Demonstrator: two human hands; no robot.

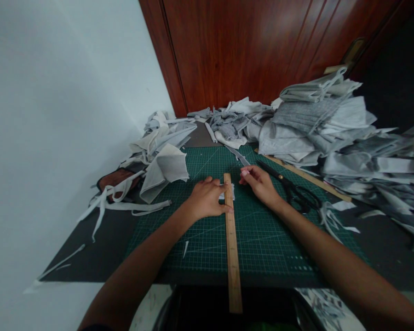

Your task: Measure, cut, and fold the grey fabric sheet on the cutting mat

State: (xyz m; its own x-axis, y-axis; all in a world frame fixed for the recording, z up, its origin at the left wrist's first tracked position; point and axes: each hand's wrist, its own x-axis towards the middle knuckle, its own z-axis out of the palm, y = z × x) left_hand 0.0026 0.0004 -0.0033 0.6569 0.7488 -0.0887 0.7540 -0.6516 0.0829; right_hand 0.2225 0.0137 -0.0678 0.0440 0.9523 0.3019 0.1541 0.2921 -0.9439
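My left hand (209, 198) presses down on a wooden ruler (232, 248), its thumb and fingertips on the ruler's upper part. Beneath the ruler lies a small whitish fabric piece (232, 192), its edges showing on both sides. To the right of the ruler's top end, my right hand (259, 184) is closed, thumb against fingers; what they hold, if anything, I cannot make out. A grey strip (239, 156) runs up to the back of its fingers. Black-handled scissors (296, 191) lie on the green cutting mat (200, 161) just right of that hand.
Stacked grey fabric (303, 119) rises at the right, beside a second wooden ruler (307, 174). Crumpled scraps (231, 119) line the back below a wooden door (241, 50). More scraps and strips (162, 170) lie at left by the white wall (72, 101).
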